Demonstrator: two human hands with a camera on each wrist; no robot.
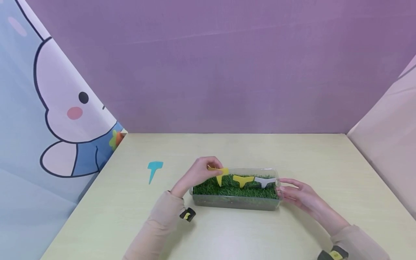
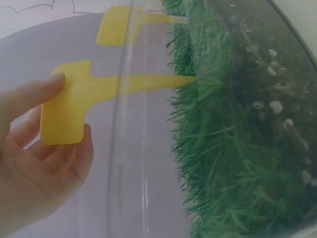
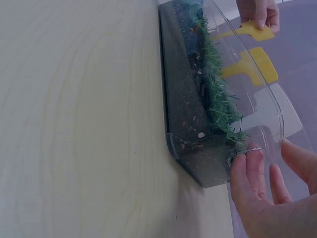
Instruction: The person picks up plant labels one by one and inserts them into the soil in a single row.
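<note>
My left hand (image 1: 201, 169) pinches the head of a yellow T-shaped plant label (image 2: 67, 104) between thumb and fingers. The label's pointed stem reaches down to the artificial grass in a clear plastic planter box (image 1: 237, 203); its very tip is hidden by grass. To its right, a second yellow plant label (image 1: 243, 180) stands upright, then a white plant label (image 1: 264, 181) near the right end. My right hand (image 1: 300, 196) touches the box's right end with loosely extended fingers, by the rim and end wall.
A blue T-shaped plant label (image 1: 155, 168) lies on the pale wooden table (image 1: 136, 213), left of the box. Dark soil with small pale stones shows through the box wall. A purple backdrop (image 1: 227, 72) rises behind the table, and a cartoon-printed cloth (image 1: 19, 202) hangs at left.
</note>
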